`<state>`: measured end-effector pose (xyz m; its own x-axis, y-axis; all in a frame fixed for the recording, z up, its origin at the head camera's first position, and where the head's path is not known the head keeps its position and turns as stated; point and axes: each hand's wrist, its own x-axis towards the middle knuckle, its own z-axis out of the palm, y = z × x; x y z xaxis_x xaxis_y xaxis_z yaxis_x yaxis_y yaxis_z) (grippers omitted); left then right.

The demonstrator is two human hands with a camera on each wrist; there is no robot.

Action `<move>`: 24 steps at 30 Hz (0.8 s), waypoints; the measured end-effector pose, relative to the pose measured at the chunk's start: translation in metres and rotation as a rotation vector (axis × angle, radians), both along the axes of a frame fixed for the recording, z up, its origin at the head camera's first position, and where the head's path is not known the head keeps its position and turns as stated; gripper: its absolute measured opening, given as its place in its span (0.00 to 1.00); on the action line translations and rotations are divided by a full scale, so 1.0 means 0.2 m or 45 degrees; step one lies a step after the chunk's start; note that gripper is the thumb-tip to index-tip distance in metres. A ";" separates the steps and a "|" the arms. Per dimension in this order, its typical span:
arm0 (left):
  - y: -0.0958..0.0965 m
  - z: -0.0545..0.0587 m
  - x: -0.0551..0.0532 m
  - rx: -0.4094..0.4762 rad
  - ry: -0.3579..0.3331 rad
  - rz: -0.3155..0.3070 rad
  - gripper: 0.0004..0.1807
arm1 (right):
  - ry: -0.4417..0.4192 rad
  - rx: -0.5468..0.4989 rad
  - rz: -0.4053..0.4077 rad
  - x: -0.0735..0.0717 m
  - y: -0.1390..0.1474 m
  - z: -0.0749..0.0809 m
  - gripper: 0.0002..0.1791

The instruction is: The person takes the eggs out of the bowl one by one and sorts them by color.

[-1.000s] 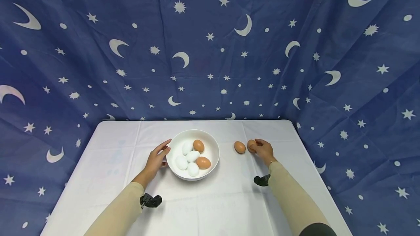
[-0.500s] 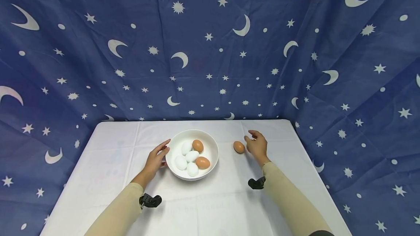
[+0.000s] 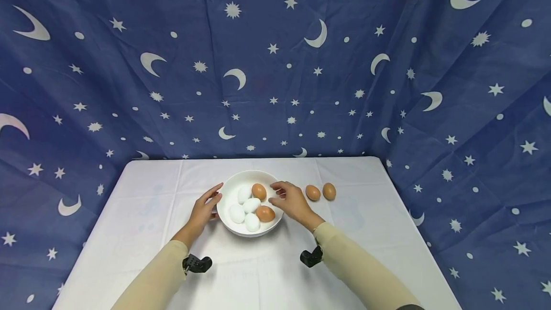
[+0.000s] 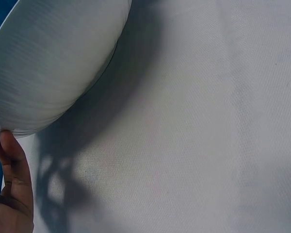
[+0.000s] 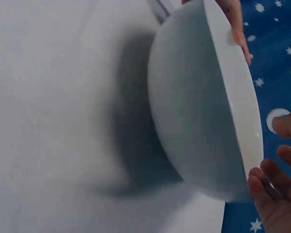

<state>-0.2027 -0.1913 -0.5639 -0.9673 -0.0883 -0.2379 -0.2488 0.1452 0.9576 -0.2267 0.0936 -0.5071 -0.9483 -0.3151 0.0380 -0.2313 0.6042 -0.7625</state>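
Observation:
A white bowl stands left of the table's middle, with several white eggs and two brown eggs in it. My left hand rests against the bowl's left side, its fingers loosely bent. In the left wrist view the thumb touches the bowl's outer wall. At the right rim, my right hand reaches in over the edge with spread fingers and holds nothing. In the right wrist view its fingers overlap the rim; whether they touch it I cannot tell.
Two more brown eggs, one nearer the bowl and one farther right, lie side by side on the white-covered table. A blue curtain with moons and stars hangs behind the table.
My right hand has let go of the rightmost brown egg on the table and moved left to the bowl's rim. The left hand stays at the bowl.

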 end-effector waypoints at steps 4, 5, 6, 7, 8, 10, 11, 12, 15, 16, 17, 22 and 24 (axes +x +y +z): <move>0.01 0.05 0.02 0.020 -0.007 -0.006 0.26 | -0.067 0.114 0.156 0.01 -0.08 -0.01 0.24; 0.01 0.07 0.03 0.025 -0.009 -0.010 0.26 | -0.071 0.138 0.189 0.01 -0.09 -0.02 0.23; 0.02 0.09 0.03 0.031 -0.012 -0.013 0.26 | -0.073 0.158 0.213 0.02 -0.11 -0.02 0.22; 0.02 0.10 0.03 0.034 -0.015 -0.014 0.26 | -0.067 0.192 0.234 0.02 -0.12 -0.03 0.21; 0.02 0.09 0.03 0.032 -0.016 -0.013 0.26 | -0.063 0.230 0.249 0.02 -0.13 -0.04 0.20; 0.02 0.08 0.03 0.028 -0.003 -0.009 0.25 | -0.036 0.307 0.265 0.03 -0.15 -0.04 0.18; 0.02 0.05 0.02 0.023 0.002 -0.005 0.25 | -0.021 0.343 0.267 0.03 -0.16 -0.05 0.18; 0.01 0.03 0.01 0.016 0.006 0.000 0.26 | -0.010 0.382 0.264 0.03 -0.16 -0.05 0.18; 0.01 0.00 0.00 -0.004 0.015 0.004 0.25 | 0.059 0.473 0.266 0.03 -0.18 -0.05 0.17; 0.00 0.00 0.00 -0.011 0.015 0.002 0.25 | 0.077 0.497 0.265 0.03 -0.18 -0.06 0.17; 0.00 0.00 0.00 -0.018 0.014 -0.001 0.25 | 0.095 0.513 0.263 0.03 -0.18 -0.06 0.16; 0.00 -0.01 0.00 -0.021 0.009 -0.001 0.25 | 0.143 0.570 0.265 0.04 -0.19 -0.07 0.16; 0.00 0.00 0.00 -0.018 0.012 0.002 0.25 | 0.152 0.584 0.270 0.04 -0.19 -0.07 0.17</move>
